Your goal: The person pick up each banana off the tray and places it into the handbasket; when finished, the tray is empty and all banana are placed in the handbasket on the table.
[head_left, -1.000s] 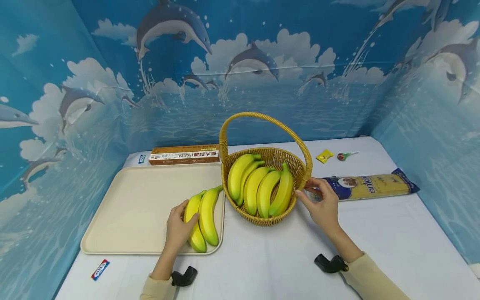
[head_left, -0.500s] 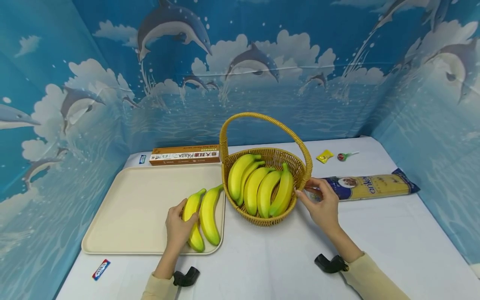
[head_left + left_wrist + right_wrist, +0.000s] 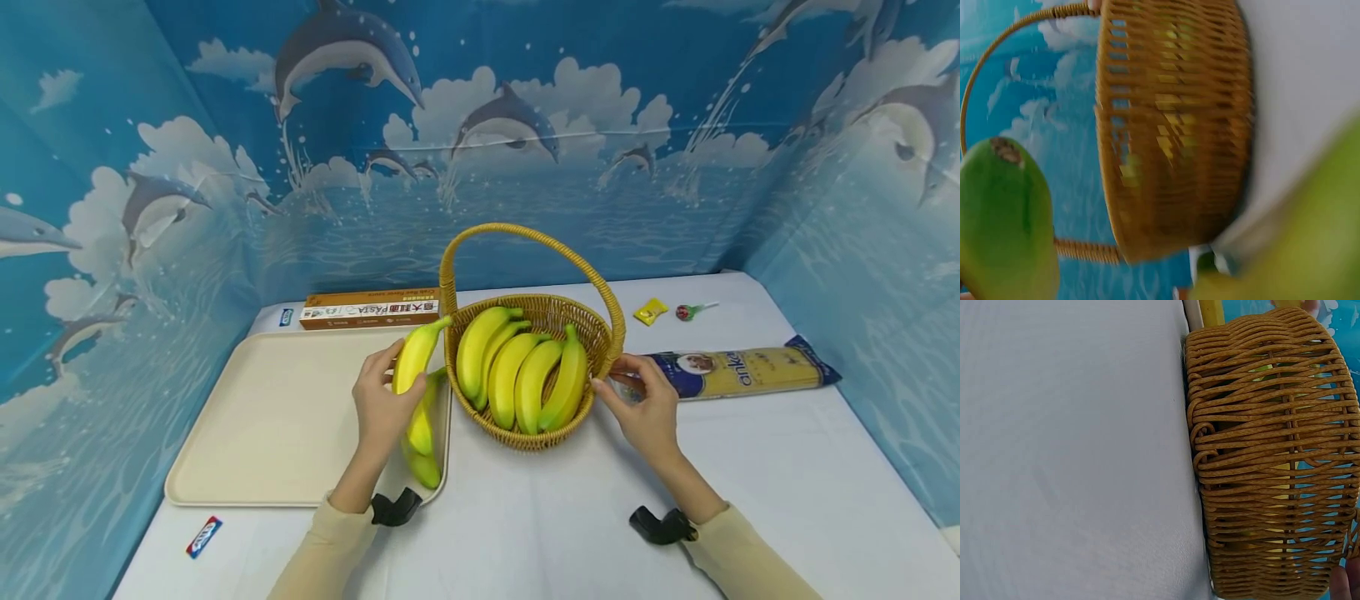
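My left hand (image 3: 384,408) grips a yellow banana (image 3: 415,360), raised and tilted over the right side of a cream tray (image 3: 277,417). In the left wrist view the green end of that banana (image 3: 1004,212) shows close up. Beneath it on the tray lies a second banana (image 3: 424,468), partly covered. A woven basket (image 3: 528,442) with a tall handle stands to the right of the tray and contains several bananas (image 3: 507,377). With thumb and fingers, my right hand (image 3: 647,408) holds the basket's right rim near the handle base; its fingertips (image 3: 1340,584) peek in at the right wrist view's corner.
Behind the tray lies a pasta box (image 3: 371,310). A bag of pasta (image 3: 742,372) lies right of the basket, beyond the right hand. Small sweets are about: a yellow wrapper (image 3: 650,312), a lollipop (image 3: 686,312) and a red-blue packet (image 3: 203,537). Dolphin-print cloth (image 3: 480,192) encloses the table.
The left hand has lifted one banana off the tray and moved it up and right towards the basket. The other banana stays on the tray. The right hand and basket look unmoved.
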`<state>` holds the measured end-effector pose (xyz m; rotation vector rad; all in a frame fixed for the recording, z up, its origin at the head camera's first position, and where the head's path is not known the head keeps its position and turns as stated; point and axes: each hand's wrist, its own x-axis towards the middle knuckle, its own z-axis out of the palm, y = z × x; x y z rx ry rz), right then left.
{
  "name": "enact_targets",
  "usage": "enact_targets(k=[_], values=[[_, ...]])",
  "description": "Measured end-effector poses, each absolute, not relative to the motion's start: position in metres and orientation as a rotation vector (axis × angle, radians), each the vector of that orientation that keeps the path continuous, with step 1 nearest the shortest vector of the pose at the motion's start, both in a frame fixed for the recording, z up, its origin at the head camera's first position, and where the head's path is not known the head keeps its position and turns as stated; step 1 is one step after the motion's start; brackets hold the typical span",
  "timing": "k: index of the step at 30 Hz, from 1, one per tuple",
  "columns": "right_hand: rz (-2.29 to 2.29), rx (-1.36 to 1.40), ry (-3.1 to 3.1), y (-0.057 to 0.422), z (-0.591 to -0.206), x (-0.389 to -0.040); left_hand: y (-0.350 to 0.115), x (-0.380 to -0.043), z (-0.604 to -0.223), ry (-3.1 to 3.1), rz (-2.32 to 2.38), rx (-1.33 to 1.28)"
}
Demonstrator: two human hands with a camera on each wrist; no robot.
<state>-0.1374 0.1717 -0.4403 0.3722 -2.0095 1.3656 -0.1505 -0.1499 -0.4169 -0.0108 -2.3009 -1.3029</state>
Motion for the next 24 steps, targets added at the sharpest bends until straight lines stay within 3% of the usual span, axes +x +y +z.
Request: enact_targets(k=[11,24], values=[[1.378,0.402,-1.989,0.172,-0.440,-0.139,-0.069,-0.195,-0.410,-2.371,-1.384,-0.225],[1.379,0.370,-2.015,0.173,-0.442,-0.138,-0.047,-0.216,-0.432,-2.600,-1.202,-0.131]])
